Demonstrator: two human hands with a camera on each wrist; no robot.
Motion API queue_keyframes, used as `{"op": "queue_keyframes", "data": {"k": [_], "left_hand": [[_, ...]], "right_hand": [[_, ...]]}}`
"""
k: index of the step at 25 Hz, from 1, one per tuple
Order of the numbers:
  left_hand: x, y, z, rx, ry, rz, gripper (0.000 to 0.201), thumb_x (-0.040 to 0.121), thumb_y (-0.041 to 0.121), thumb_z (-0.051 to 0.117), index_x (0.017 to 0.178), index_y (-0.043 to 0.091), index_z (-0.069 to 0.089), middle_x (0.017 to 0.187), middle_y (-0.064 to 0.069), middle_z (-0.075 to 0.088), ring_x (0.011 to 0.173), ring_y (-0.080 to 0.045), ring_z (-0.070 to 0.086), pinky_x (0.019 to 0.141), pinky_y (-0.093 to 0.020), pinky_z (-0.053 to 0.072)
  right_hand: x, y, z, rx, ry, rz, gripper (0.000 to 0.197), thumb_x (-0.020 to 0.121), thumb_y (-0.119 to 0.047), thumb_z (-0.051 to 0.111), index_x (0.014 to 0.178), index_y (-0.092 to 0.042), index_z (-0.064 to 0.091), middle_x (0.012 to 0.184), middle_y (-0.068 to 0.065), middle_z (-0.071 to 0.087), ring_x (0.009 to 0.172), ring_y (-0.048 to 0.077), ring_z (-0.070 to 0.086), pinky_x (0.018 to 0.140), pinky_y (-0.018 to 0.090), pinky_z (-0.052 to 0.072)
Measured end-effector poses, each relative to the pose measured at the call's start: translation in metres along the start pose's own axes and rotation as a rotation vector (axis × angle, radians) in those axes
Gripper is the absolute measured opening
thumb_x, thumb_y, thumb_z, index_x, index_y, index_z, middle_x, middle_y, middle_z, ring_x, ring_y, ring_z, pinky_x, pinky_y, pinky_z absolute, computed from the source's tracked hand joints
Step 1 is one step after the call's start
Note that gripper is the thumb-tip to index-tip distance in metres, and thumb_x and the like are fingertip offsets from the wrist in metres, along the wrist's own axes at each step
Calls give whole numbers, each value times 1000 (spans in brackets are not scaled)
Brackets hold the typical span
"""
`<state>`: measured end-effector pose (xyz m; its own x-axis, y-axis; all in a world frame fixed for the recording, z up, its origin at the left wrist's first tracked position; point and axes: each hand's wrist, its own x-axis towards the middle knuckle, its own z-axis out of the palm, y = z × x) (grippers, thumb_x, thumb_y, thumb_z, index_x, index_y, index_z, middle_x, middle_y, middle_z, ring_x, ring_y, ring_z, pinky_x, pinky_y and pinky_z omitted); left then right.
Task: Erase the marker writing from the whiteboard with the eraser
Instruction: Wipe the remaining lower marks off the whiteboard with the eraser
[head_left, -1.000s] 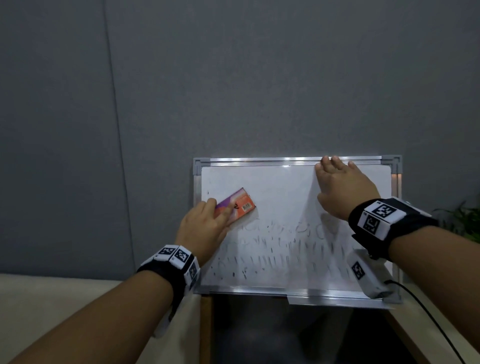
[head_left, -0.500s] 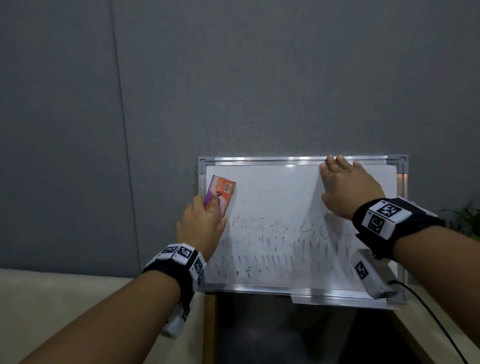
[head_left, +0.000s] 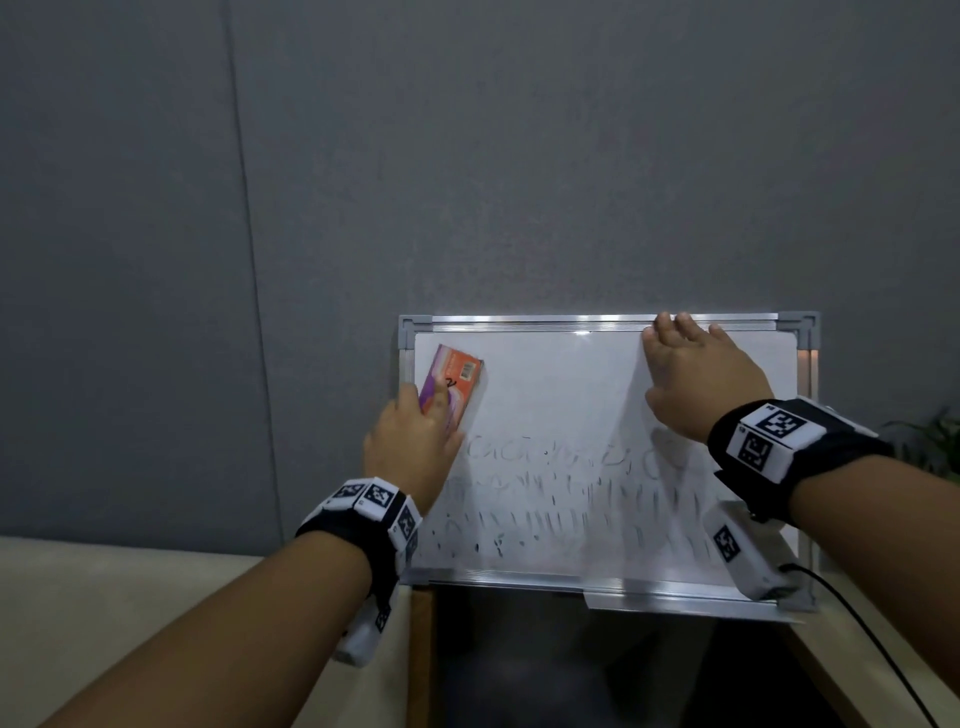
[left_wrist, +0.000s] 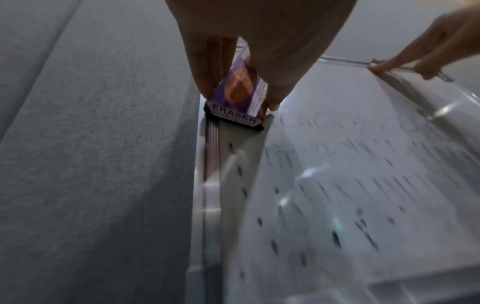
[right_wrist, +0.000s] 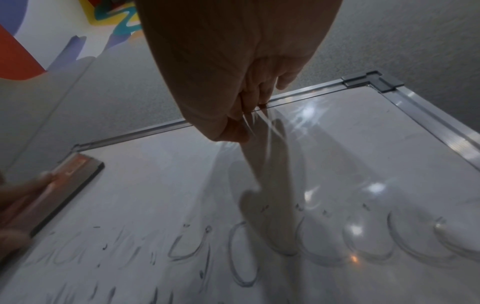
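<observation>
Our left hand (head_left: 410, 441), fingers (left_wrist: 207, 67) pinching the orange-and-purple block eraser (head_left: 451, 384), has slid it up to the aluminium-framed whiteboard's (head_left: 550, 384) top-left corner, our right hand (head_left: 696, 379) flat, smudged marker writing (head_left: 566, 499) remaining below.

The scene is dimly lit, and the grey wall (head_left: 467, 156) is rendered dark and grainy in the head view. Small bright glints are thrown off the glossy whiteboard (right_wrist: 337, 164) near its upper right corner in the right wrist view, where a soft shadow of the right hand (right_wrist: 233, 72) is also cast on it. Motion blur is seen on the eraser (right_wrist: 70, 185) there, and the whiteboard's lower edge is smeared and stretched in the left wrist view.
</observation>
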<state>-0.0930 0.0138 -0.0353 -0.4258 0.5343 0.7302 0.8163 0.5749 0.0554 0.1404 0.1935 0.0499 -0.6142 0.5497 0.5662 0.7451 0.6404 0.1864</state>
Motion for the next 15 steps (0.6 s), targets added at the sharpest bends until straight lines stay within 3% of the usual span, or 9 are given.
{"op": "queue_keyframes", "data": {"k": [6, 8, 11, 15], "left_hand": [[-18, -11, 9, 67, -7, 195, 61, 90, 47, 55, 142, 18, 40, 108, -8, 50, 88, -20, 51, 63, -29, 43], [1, -12, -4, 52, -1, 148, 60, 91, 48, 52, 143, 21, 37, 108, -7, 47, 89, -21, 50, 64, -30, 43], [27, -6, -19, -34, -5, -38, 67, 88, 54, 53, 144, 23, 31, 107, -7, 46, 89, -24, 53, 73, -37, 52], [-6, 9, 2, -158, -54, -147, 73, 89, 57, 51, 148, 23, 26, 116, -7, 45, 97, -22, 55, 81, -34, 53]], "right_hand": [[-1, -1, -2, -8, 0, 2, 69, 88, -22, 40, 150, -11, 12, 160, 7, 6, 146, 22, 3, 118, 39, 6], [-2, -1, -1, -9, 2, -3, 69, 88, -22, 40, 150, -11, 13, 160, 7, 7, 146, 22, 3, 118, 39, 6], [-1, -2, 0, -9, 6, -3, 69, 88, -22, 41, 150, -10, 13, 159, 7, 7, 146, 22, 4, 118, 39, 6], [-2, 0, 0, -9, 15, -8, 68, 87, -21, 41, 149, -10, 14, 159, 7, 8, 146, 22, 5, 118, 39, 7]]}}
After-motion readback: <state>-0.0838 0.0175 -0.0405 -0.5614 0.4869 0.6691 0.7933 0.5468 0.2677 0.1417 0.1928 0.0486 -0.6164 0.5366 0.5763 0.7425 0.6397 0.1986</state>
